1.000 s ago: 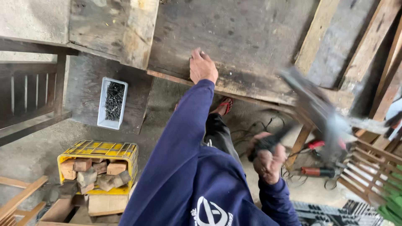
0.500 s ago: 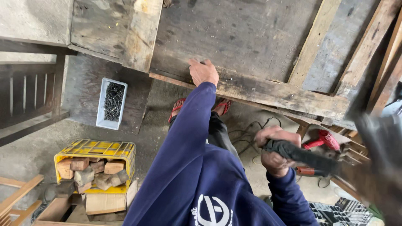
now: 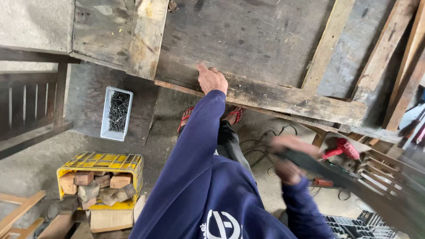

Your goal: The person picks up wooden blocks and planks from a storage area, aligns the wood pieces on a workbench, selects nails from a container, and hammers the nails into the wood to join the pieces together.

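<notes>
Workbench [image 3: 248,40] first, since it fills most of the view: a rough top of weathered grey boards, scuffed and stained, with paler planks nailed across it at angles. Along its near edge runs a worn plank [image 3: 292,99], and the left hand [image 3: 211,79] lies flat on that edge, fingers together and pressed down on the wood, arm stretched out in a dark blue sleeve.

The right hand [image 3: 287,157] is lower and to the right, smeared with motion blur, closed around the handle of a long dark tool [image 3: 349,181] that runs off toward the lower right corner. Looks like a saw to me, but it's too blurred to say for sure.

Under the bench the floor is bare grey concrete, dusty. A foot in a red sandal [image 3: 185,119] stands just below the bench edge. To the left, a white plastic tray [image 3: 116,114] full of dark screws sits on a low dark board, and nearer the camera a yellow crate [image 3: 102,179] holds a heap of short wood offcuts. A red power drill [image 3: 341,148] lies on the floor to the right with black cable looped beside it. Slatted wooden frames stand at the left and right edges.
</notes>
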